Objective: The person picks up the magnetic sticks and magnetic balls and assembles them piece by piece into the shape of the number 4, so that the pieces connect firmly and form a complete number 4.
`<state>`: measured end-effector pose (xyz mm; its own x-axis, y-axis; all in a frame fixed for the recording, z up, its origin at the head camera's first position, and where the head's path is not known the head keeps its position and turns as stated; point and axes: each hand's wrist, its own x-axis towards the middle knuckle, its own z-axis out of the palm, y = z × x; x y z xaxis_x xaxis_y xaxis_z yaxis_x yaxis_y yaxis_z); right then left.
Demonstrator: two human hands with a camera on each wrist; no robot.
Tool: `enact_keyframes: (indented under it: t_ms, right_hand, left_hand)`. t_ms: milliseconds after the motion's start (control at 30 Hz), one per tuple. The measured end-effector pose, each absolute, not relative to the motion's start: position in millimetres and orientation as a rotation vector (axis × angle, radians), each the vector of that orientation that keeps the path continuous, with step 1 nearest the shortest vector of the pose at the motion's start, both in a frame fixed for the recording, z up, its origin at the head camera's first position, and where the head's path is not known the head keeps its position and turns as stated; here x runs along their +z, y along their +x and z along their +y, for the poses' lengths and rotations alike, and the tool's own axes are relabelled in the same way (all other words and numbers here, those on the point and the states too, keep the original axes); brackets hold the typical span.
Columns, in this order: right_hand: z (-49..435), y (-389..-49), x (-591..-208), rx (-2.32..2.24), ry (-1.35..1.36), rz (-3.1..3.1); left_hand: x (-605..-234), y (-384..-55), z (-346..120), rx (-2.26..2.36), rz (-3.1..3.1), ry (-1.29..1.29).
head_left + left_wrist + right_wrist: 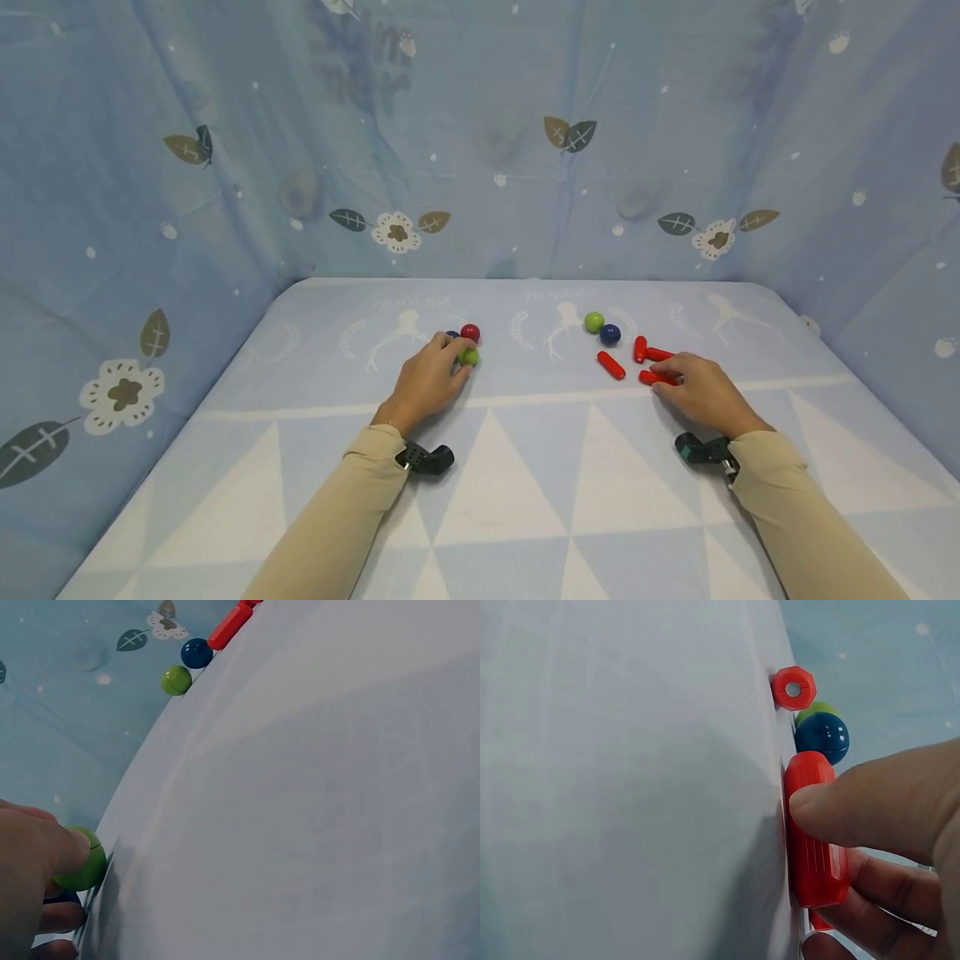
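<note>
My left hand pinches a glossy green ball between thumb and fingers, low at the cloth. Right behind that ball sit a dark red ball and a blue ball, the blue one partly covered by the fingers. On the other side, my right hand holds a short, faceted red stick, its thumb along one side and fingers on the other. Around it lie more red sticks: one to the left, another just behind, and a third partly covered by the hand.
Farther back, a second green ball sits against a second blue ball, left of the red sticks. The table has a pale blue and white patterned cloth. Blue patterned curtains hang behind and at both sides.
</note>
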<state>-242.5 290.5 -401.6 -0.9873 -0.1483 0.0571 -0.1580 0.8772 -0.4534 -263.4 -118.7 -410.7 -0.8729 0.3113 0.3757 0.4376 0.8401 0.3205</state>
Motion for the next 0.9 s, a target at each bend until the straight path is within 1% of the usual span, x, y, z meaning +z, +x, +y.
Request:
enact_keyframes:
  t_ms: [333, 500, 633, 767, 900]
  right_hand:
    - [293, -242, -402, 0.722, 0.275, -2.989]
    - [293, -242, -403, 0.705, 0.262, -2.997]
    - [293, -242, -404, 0.706, 0.252, -3.001]
    - [293, -242, -405, 0.74, 0.234, -3.003]
    - [294, -243, -404, 0.795, 0.222, -2.979]
  left_hand:
    - [-408, -257, -118, -0.567, -2.722, -0.582]
    - [-409, -254, -120, -0.635, -2.72, -0.57]
    - [-408, -250, -122, -0.801, -2.727, -0.532]
    - [-407, -246, -123, -1.074, -2.699, -0.496]
    - [-406, -240, -123, -1.289, -2.669, -0.415]
